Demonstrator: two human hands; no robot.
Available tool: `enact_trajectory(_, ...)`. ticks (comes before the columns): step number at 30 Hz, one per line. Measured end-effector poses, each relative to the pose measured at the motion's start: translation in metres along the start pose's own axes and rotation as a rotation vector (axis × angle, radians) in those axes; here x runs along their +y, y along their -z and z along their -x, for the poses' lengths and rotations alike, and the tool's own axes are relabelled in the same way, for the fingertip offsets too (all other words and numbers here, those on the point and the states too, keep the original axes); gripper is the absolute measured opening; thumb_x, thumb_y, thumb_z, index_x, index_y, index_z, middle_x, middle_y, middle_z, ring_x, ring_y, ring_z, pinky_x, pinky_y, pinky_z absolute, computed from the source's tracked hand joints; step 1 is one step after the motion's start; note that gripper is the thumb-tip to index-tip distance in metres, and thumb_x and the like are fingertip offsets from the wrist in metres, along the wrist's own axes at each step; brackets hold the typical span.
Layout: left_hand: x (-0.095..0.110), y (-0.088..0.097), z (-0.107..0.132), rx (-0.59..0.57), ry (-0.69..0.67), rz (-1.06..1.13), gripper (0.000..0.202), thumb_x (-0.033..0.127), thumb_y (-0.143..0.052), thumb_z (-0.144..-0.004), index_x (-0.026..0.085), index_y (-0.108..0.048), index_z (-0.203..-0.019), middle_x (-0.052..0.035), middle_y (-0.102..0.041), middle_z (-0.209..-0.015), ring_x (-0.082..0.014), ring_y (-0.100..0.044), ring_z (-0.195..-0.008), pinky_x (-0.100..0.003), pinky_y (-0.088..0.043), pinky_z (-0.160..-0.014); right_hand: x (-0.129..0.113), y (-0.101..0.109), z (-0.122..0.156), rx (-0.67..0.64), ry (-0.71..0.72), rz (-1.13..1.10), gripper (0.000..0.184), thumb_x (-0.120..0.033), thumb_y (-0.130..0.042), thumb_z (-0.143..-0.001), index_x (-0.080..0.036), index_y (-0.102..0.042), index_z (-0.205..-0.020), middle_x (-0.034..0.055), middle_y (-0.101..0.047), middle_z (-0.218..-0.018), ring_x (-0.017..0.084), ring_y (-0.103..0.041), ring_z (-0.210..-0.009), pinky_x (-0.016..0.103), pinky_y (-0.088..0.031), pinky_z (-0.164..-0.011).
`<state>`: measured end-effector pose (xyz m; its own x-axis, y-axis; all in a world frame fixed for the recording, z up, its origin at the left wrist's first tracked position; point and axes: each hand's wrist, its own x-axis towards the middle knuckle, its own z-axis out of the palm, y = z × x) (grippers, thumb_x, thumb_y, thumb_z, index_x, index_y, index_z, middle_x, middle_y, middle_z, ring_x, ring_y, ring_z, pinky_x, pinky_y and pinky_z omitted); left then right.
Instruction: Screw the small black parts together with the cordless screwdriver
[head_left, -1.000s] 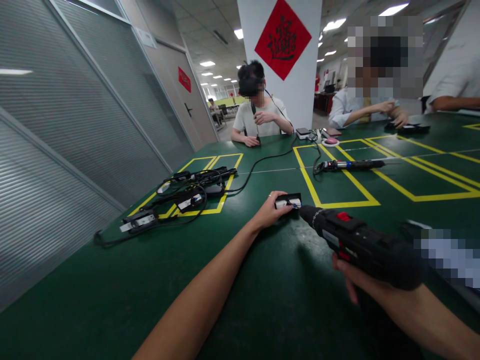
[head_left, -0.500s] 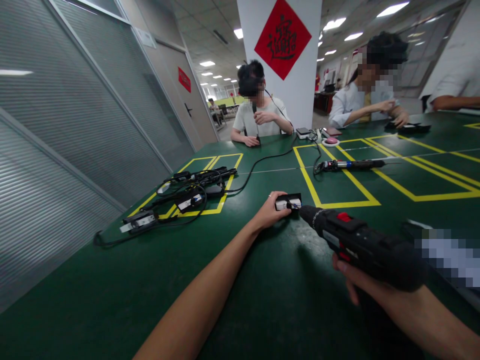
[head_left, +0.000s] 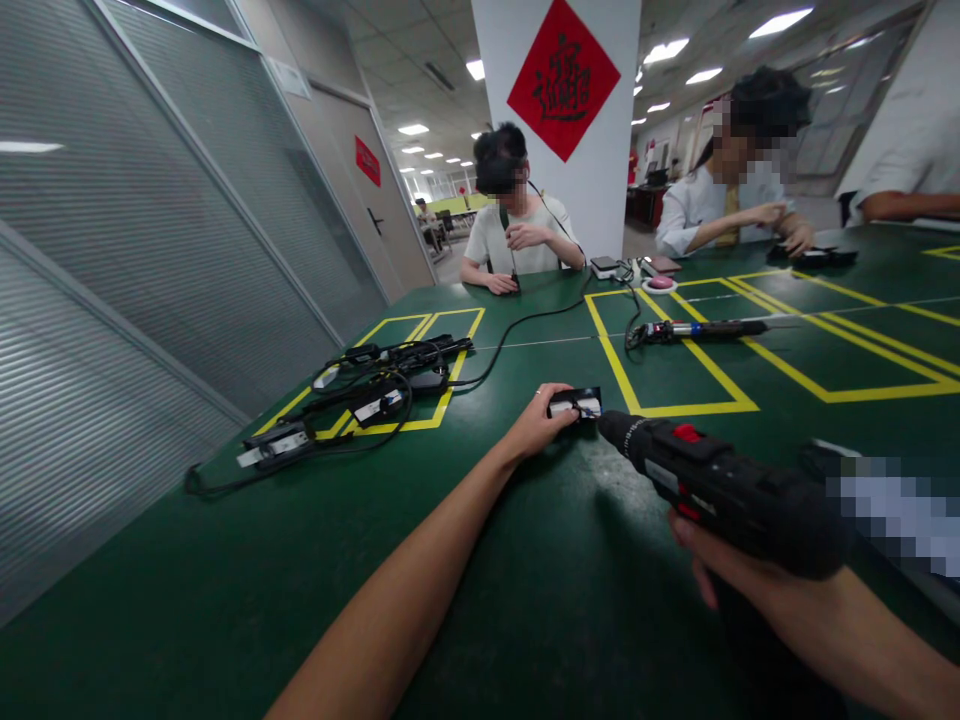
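Observation:
My left hand (head_left: 538, 426) reaches across the green table (head_left: 300, 560) and pinches a small black-and-white module (head_left: 575, 404) against the tabletop. My right hand (head_left: 720, 565) grips a black cordless drill (head_left: 720, 485) with a red switch. The drill points left, with its bit tip touching the module's right end. Only part of my right hand's fingers show beneath the drill body.
Several black modules with tangled cables (head_left: 360, 395) lie at the left by a yellow-taped box. A screwdriver-like tool (head_left: 705, 328) lies inside another yellow rectangle beyond. Two seated people (head_left: 521, 235) work at the far edge. A pixelated object (head_left: 892, 510) sits at the right.
Nothing has visibly moved apart from a slight shift of the camera. Both hands hold their positions.

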<state>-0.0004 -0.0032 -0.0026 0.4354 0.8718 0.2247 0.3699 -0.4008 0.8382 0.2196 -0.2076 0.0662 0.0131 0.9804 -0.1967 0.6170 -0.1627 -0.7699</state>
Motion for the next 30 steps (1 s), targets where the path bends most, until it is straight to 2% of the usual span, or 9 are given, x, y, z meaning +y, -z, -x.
enact_trajectory(2, 0.000, 0.000, 0.000, -0.001, -0.001, -0.002, 0.043, 0.032, -0.059, -0.081, 0.018, -0.052, -0.121, -0.0078, -0.055, -0.117, -0.0216, -0.054, -0.106, -0.036, -0.044, -0.094, 0.002, 0.000, -0.001, -0.008, 0.006, -0.014, 0.043, -0.054, -0.048, -0.085, -0.024, -0.062, -0.057, 0.0014, -0.064, -0.052, 0.018, -0.062, -0.054, 0.029, -0.046, -0.050)
enact_trajectory(4, 0.000, 0.000, 0.000, 0.002, -0.016, -0.009, 0.043, 0.032, -0.059, -0.081, 0.018, -0.053, -0.121, -0.0080, -0.055, -0.118, -0.0220, -0.053, -0.109, -0.036, -0.043, -0.097, 0.004, 0.000, -0.002, -0.014, 0.020, -0.064, 0.036, -0.053, -0.050, -0.085, -0.024, -0.068, -0.076, 0.0000, -0.065, -0.054, 0.019, -0.062, -0.054, 0.030, -0.047, -0.051)
enact_trajectory(6, 0.000, 0.001, 0.000, 0.006, -0.022, -0.019, 0.043, 0.032, -0.059, -0.081, 0.017, -0.053, -0.120, -0.0082, -0.055, -0.119, -0.0224, -0.052, -0.111, -0.036, -0.041, -0.099, 0.005, -0.001, -0.003, -0.008, 0.042, -0.126, 0.034, -0.053, -0.051, -0.086, -0.023, -0.068, -0.090, -0.0008, -0.067, -0.058, 0.019, -0.063, -0.054, 0.031, -0.049, -0.055)
enact_trajectory(11, 0.002, 0.001, 0.001, 0.017, -0.021, -0.026, 0.041, 0.033, -0.057, -0.082, 0.018, -0.053, -0.120, -0.0083, -0.055, -0.119, -0.0227, -0.052, -0.112, -0.037, -0.041, -0.100, -0.003, 0.000, 0.000, -0.008, 0.029, -0.199, 0.033, -0.050, -0.054, -0.083, -0.022, -0.066, -0.096, -0.0029, -0.064, -0.052, 0.020, -0.064, -0.053, 0.035, -0.052, -0.062)
enact_trajectory(13, 0.002, 0.001, 0.001, 0.023, -0.023, -0.028, 0.041, 0.034, -0.057, -0.082, 0.018, -0.053, -0.120, -0.0083, -0.055, -0.119, -0.0225, -0.053, -0.111, -0.037, -0.041, -0.100, -0.008, 0.002, 0.003, 0.029, 0.002, -0.222, 0.031, -0.051, -0.054, -0.081, -0.024, -0.067, -0.091, -0.0020, -0.064, -0.053, 0.022, -0.066, -0.058, 0.033, -0.051, -0.058)
enact_trajectory(16, 0.002, 0.000, 0.001, 0.032, -0.026, -0.031, 0.042, 0.034, -0.057, -0.082, 0.017, -0.053, -0.120, -0.0085, -0.055, -0.119, -0.0223, -0.053, -0.109, -0.036, -0.042, -0.099, -0.011, 0.003, 0.008, 0.045, -0.010, -0.176, 0.035, -0.056, -0.052, -0.080, -0.025, -0.066, -0.070, 0.0031, -0.070, -0.066, 0.022, -0.066, -0.064, 0.031, -0.049, -0.054)
enact_trajectory(18, 0.001, 0.000, 0.000, 0.031, -0.030, -0.031, 0.042, 0.034, -0.058, -0.082, 0.017, -0.053, -0.120, -0.0082, -0.055, -0.118, -0.0221, -0.053, -0.109, -0.036, -0.042, -0.098, -0.010, 0.001, 0.009, 0.035, -0.011, -0.147, 0.038, -0.059, -0.051, -0.080, -0.025, -0.066, -0.071, 0.0042, -0.071, -0.070, 0.021, -0.065, -0.062, 0.031, -0.048, -0.053)
enact_trajectory(22, -0.002, 0.000, -0.001, 0.035, -0.044, -0.042, 0.043, 0.034, -0.059, -0.081, 0.017, -0.053, -0.120, -0.0079, -0.055, -0.117, -0.0214, -0.053, -0.108, -0.035, -0.042, -0.097, -0.009, -0.006, 0.008, 0.090, -0.015, -0.169, 0.033, -0.053, -0.052, -0.079, -0.024, -0.068, -0.083, 0.0006, -0.063, -0.051, 0.022, -0.065, -0.053, 0.032, -0.049, -0.047)
enact_trajectory(30, 0.002, 0.001, 0.001, 0.020, -0.033, -0.034, 0.045, 0.034, -0.059, -0.081, 0.017, -0.052, -0.122, -0.0076, -0.055, -0.116, -0.0193, -0.056, -0.100, -0.031, -0.046, -0.089, -0.010, -0.020, 0.006, 0.197, 0.054, -0.200, 0.020, -0.044, -0.056, -0.067, -0.026, -0.063, -0.072, -0.0020, -0.060, -0.042, 0.017, -0.056, -0.030, 0.031, -0.045, -0.035)
